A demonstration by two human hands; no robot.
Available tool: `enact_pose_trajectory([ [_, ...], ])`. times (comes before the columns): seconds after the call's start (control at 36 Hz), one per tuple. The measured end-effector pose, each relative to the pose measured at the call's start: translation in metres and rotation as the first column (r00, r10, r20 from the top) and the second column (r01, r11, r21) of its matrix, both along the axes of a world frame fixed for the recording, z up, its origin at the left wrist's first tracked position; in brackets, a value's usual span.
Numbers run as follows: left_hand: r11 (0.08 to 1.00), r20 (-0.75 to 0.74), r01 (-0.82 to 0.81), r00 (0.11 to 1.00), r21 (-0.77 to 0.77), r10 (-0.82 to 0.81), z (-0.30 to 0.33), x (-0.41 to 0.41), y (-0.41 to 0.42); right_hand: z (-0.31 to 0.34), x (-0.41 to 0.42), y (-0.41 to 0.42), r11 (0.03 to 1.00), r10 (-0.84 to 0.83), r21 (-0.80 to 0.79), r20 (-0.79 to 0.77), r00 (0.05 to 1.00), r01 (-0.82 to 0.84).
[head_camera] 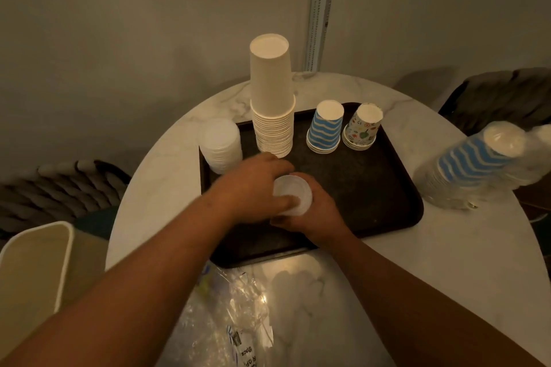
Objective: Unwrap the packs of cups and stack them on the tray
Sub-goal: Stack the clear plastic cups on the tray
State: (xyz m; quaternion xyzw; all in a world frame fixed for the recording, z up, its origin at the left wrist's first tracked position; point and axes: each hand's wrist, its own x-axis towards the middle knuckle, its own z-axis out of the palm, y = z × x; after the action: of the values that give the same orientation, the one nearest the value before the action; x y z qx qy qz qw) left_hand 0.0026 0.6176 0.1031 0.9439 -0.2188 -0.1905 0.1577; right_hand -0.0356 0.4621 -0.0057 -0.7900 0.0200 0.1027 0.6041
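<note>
Left hand (253,185) and right hand (313,211) together, fingers curled.

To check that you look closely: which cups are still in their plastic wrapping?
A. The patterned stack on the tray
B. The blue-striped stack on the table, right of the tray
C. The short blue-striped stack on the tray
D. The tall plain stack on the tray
B: the blue-striped stack on the table shows glossy clear film around it, off the tray; the stacks on the tray stand bare.

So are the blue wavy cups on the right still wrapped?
Yes, still wrapped: clear plastic covers the blue wavy cups, which sit on the table, off the tray.
</note>
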Motion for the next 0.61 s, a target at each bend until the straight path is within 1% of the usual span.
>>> enact_pose_trajectory([
  [0.06,1.000,-0.041,0.008,0.999,0.017,-0.007,-0.013,-0.001,-0.010,0.004,0.003,0.001,0.998,0.025,-0.063,-0.012,1.000,-0.025],
  [0.14,0.999,-0.032,0.008,0.999,0.044,-0.006,-0.021,0.000,-0.017,0.004,0.004,0.001,0.992,0.042,-0.115,-0.012,0.999,-0.043],
  [0.28,0.998,-0.024,-0.019,0.999,0.056,0.021,-0.024,0.003,-0.018,0.002,0.001,-0.001,0.997,0.042,-0.060,-0.022,0.999,-0.043],
  [0.47,0.997,-0.070,-0.071,0.995,0.003,0.071,-0.021,0.006,-0.015,0.008,0.002,0.002,0.990,0.071,-0.125,-0.003,0.997,-0.071],
  [0.61,0.995,-0.081,-0.087,0.993,-0.051,0.083,-0.021,0.007,-0.011,0.003,0.003,0.002,0.995,0.059,-0.081,-0.006,0.998,-0.059],
])
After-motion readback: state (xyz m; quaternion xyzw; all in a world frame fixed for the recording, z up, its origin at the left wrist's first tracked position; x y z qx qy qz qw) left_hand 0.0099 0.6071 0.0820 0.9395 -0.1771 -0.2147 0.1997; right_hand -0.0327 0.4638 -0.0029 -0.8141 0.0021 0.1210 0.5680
